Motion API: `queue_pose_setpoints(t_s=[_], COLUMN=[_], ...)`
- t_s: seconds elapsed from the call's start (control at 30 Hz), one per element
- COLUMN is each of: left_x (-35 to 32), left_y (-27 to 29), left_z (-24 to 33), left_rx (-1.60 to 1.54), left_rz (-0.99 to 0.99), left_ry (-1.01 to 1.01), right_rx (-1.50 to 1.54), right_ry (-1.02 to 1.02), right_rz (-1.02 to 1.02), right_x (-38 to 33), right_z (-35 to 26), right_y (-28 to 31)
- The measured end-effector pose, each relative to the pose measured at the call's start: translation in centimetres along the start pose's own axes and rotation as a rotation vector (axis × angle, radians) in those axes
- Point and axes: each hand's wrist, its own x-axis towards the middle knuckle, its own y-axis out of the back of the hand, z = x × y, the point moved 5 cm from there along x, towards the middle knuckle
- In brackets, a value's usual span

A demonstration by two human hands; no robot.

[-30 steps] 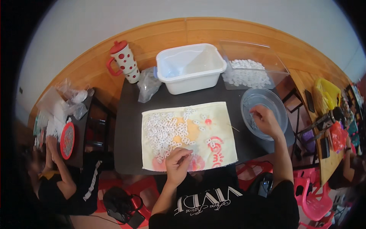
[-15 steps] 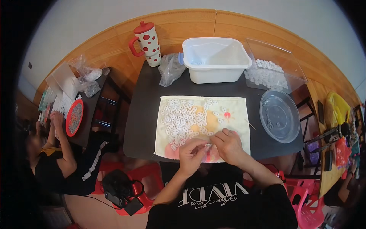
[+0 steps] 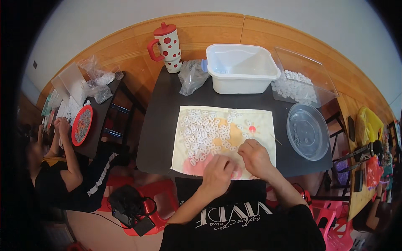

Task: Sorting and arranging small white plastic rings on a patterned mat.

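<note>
White pieces (image 3: 201,127) on a cream cloth (image 3: 266,119), fingertips out of my sight

From the head view, my only one, I see the oval, two-holed pieces heaped on the cloth's left part, with strays toward its far and right sides. Cloth and heap lie on a dark surface (image 3: 157,138). My first worry is a small part slipping: both hands sit close to the near edge, so a fumble there could send something off that side or lose it in the print. A dragging forearm might also pull the cloth askew and scatter loose pieces. The thin stick (image 3: 276,139) at the cloth's right edge could get knocked by a wide sweep.

As for grip, the left hand (image 3: 218,175) has its fingers curled inward with its back toward me. The right hand (image 3: 255,157), just beside it, looks pinched together, fingers bent. I cannot tell what either grip holds, or whether it holds anything. The clear bowl (image 3: 312,144) stands well apart to the right.
</note>
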Motion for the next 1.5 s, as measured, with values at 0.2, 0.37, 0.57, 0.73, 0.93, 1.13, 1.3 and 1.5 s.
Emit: queue_pose_setpoints(t_s=[0.2,0.37,0.57,0.73,0.93,1.13,1.3,1.5], left_x=[0.3,0.5,0.3,1.2,0.0,-0.7,-0.5,-0.7], left_y=[1.1,0.4,0.0,-0.1,-0.6,-1.1,-0.8,-0.9], left_z=[-0.8,-0.6,-1.4,-1.3,-3.0,-3.4,-3.1,-3.1], left_rx=[-0.156,-0.005,-0.112,-0.095,-0.591,-1.025,-1.042,-1.003], left_rz=[0.02,-0.135,-0.067,-0.191,-0.071,-0.041,-0.036,-0.024], left_ry=[0.099,0.181,0.216,0.247,0.437,0.647,0.65,0.614], right_rx=[0.588,0.694,0.743,0.77,0.809,0.824,0.8,0.699], right_ry=[-0.347,-0.374,-0.351,-0.344,-0.375,-0.32,-0.331,-0.246], right_rz=[0.092,0.094,0.062,0.062,0.053,0.081,0.039,-0.017], right_x=[-1.1,-1.9,-2.4,-2.8,-3.1,-2.0,-2.0,-1.5], right_z=[1.1,1.1,0.3,0.5,0.5,-0.4,-0.3,-0.6], right_y=[0.6,0.1,-0.4,-1.0,-1.4,-0.8,-0.8,-0.5])
